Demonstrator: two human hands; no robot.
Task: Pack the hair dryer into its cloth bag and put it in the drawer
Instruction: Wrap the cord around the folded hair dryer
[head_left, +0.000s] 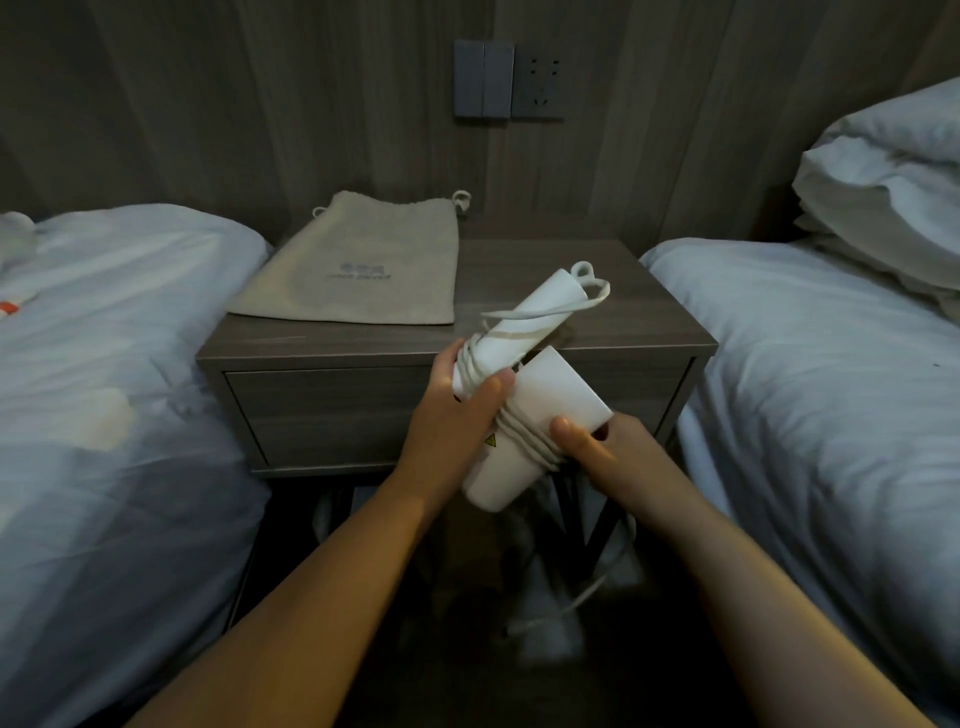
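dryer (540, 410) held before drawer (332, 415), cord-wrapped | left hand (447, 410) grips handle, right hand (597, 447) clasps barrel | bag (358, 265) flat on nightstand (597, 312), ahead-left, mouth far; left hand nearer

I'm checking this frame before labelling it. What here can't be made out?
All from the head view:
- Print on the cloth bag: too small and faint to read.
- Drawer contents: hidden behind its shut front.
- Loose end of the cord: motion-blurred and lost in the dark below the nightstand.
- Hair dryer switches: covered by the left hand, the right hand and the wound cord.
- Orange item on the left bed: cut off by the frame edge.
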